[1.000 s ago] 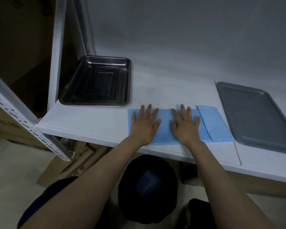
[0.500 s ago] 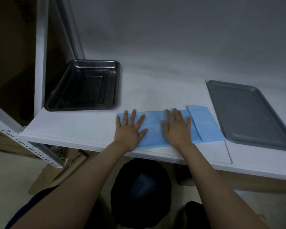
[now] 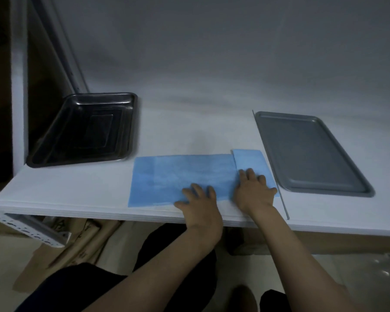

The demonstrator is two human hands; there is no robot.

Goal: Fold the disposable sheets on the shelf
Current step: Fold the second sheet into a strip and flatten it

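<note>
Your blue disposable sheet (image 3: 180,174) is lying flat along the front of the white shelf (image 3: 77,188), between the deep steel tray (image 3: 86,129) at the left and the flat grey tray (image 3: 306,152) at the right; a smaller folded sheet (image 3: 250,159) is overlapping its right end; your left hand (image 3: 200,203) is pressing on the sheet's near edge, fingers slightly bent, gripping nothing; your right hand (image 3: 253,190) is resting spread across the overlap, holding nothing.
</note>
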